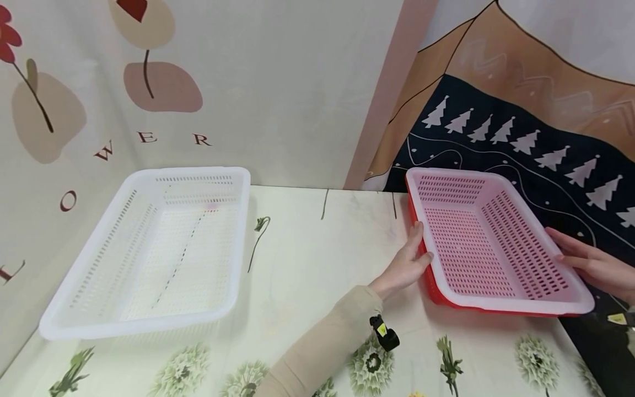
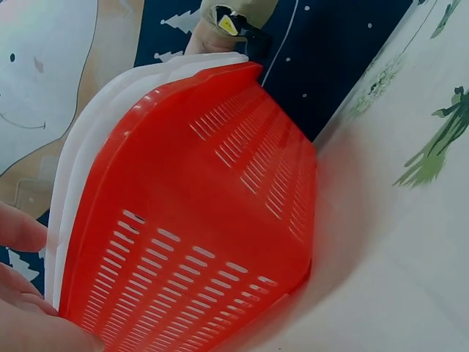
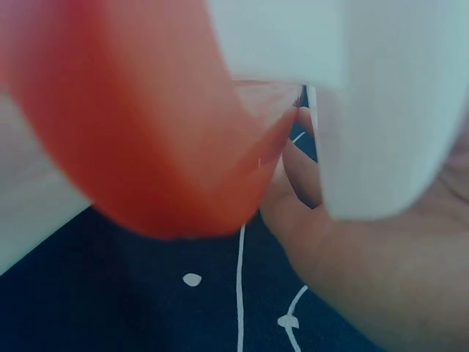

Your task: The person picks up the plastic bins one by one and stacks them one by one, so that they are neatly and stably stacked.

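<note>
At the right of the head view, a white slotted plastic basket (image 1: pixel 511 304) sits nested in a red one (image 1: pixel 437 291), which tints it pink. My left hand (image 1: pixel 404 267) holds the nested pair's left rim, thumb and fingers at the edge. In the left wrist view, the red basket (image 2: pixel 183 169) shows its slotted outer side below the white rim (image 2: pixel 88 139). On the opposite edge, my right hand (image 1: pixel 597 267) grips the white rim. The right wrist view shows that hand (image 3: pixel 352 271) around the white rim (image 3: pixel 374 161), with a gap separating it from the red rim (image 3: pixel 168 169).
Another white slotted basket (image 1: pixel 144 318) stands at the left on the flower-printed tablecloth (image 1: pixel 307 248). A printed curtain (image 1: pixel 297 94) hangs behind, and a dark cloth with white trees (image 1: pixel 501 132) covers the right side.
</note>
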A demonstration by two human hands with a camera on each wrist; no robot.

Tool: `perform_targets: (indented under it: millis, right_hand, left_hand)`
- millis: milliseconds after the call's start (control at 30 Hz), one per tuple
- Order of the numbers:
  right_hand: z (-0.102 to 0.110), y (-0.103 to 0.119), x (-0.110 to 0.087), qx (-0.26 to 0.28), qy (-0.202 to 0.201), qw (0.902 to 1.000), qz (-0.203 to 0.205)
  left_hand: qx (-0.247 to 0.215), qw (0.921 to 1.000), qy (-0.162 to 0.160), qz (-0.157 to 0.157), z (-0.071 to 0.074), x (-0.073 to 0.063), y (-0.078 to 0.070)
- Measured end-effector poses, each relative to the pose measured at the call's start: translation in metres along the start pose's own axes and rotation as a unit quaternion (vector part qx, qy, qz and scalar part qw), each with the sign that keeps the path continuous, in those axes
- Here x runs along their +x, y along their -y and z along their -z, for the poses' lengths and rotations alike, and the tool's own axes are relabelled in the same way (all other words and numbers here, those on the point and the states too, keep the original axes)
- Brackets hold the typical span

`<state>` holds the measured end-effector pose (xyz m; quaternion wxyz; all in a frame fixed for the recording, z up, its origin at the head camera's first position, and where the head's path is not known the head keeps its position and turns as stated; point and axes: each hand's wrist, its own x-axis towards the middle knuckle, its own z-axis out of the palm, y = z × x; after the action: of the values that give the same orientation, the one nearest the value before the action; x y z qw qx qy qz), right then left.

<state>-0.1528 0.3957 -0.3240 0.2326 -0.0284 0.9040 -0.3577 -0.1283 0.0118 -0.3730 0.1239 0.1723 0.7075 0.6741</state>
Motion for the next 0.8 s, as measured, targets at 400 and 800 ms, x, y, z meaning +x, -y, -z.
perform_targets:
  millis: [400, 800]
  right_hand:
    - [0.006, -0.004, -0.008, 0.015, -0.062, 0.9972, 0.039]
    - [0.003, 0.011, -0.011, 0.017, -0.099, 0.9918, 0.079]
  left_hand:
    - [0.023, 0.9994, 0.005, -0.023, 0.006, -0.003, 0.001]
    - [0.007, 0.9999, -0.010, -0.001, 0.020, -0.003, 0.000]
